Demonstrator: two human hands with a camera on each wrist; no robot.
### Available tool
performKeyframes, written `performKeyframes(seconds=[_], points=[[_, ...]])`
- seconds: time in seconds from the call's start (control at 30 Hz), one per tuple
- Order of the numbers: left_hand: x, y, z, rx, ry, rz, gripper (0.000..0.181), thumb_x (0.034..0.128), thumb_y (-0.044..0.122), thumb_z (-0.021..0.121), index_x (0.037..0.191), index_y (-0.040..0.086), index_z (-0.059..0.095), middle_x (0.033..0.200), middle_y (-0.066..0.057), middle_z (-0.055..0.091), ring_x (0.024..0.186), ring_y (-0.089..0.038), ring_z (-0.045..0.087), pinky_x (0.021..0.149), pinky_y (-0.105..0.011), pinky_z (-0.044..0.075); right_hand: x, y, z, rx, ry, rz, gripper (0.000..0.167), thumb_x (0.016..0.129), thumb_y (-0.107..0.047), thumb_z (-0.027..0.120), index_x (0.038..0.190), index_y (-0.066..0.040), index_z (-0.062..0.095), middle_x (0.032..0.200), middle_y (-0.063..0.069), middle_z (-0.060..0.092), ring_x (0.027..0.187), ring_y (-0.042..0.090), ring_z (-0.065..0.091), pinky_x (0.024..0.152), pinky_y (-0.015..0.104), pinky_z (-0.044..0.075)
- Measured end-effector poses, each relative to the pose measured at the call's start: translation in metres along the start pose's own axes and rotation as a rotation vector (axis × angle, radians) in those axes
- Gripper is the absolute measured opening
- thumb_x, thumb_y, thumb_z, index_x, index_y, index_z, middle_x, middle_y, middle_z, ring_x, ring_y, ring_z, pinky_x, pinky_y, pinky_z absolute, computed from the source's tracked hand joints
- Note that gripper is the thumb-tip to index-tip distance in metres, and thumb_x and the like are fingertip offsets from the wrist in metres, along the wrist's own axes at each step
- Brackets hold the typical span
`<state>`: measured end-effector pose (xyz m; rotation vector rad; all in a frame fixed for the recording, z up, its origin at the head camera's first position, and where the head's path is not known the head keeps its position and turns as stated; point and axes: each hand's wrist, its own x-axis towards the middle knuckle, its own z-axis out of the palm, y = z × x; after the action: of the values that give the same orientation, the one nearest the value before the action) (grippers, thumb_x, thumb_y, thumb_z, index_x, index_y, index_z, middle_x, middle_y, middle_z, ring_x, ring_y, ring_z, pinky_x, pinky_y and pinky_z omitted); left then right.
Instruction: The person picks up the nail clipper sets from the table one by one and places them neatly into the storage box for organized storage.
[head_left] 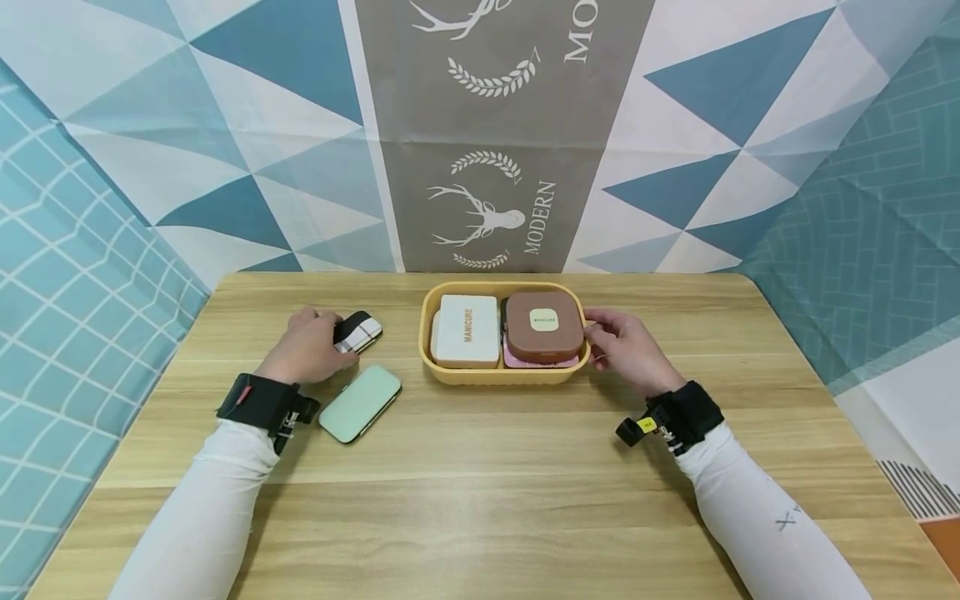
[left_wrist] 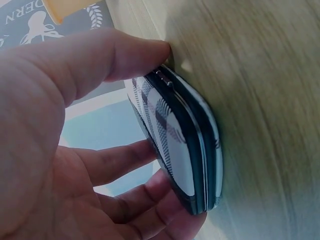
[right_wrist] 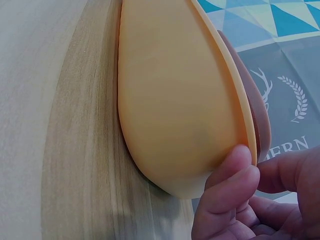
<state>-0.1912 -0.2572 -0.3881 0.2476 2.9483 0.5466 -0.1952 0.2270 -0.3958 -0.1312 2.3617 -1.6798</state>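
My left hand grips a black-and-white plaid manicure case between thumb and fingers. In the left wrist view the plaid case is closed, with its metal clasp near the thumb; it lies on or just above the wood. A mint green case lies closed on the table, nearer me than the left hand. At the right end of a yellow basket, my right hand pinches the rim. The right wrist view shows fingertips against the outer wall of the basket.
Inside the basket sit a white box marked MANICURE, a brown case with a pale label, and a pink item underneath. The wooden table ends at a patterned cloth backdrop. Each wrist wears a black camera strap.
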Motion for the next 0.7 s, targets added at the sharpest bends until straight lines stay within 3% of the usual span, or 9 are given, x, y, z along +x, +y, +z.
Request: performKeyframes(seconds=[0.7], points=[[0.0008, -0.0019, 0.0004, -0.02, 0.003, -0.002, 0.071, 0.0916, 0.026, 0.077, 0.143, -0.016, 0.052, 0.118, -0.032, 0.049, 0.105, -0.047, 0.043, 0.083, -0.055, 0.043, 0.001, 0.0022, -0.0004, -0.001, -0.01, -0.017, 0.048, 0.113, -0.013, 0.048, 0.157, 0.004, 0.044, 0.113, 0.02, 0.061, 0.079, 0.02, 0.064, 0.065, 0.026, 0.056]])
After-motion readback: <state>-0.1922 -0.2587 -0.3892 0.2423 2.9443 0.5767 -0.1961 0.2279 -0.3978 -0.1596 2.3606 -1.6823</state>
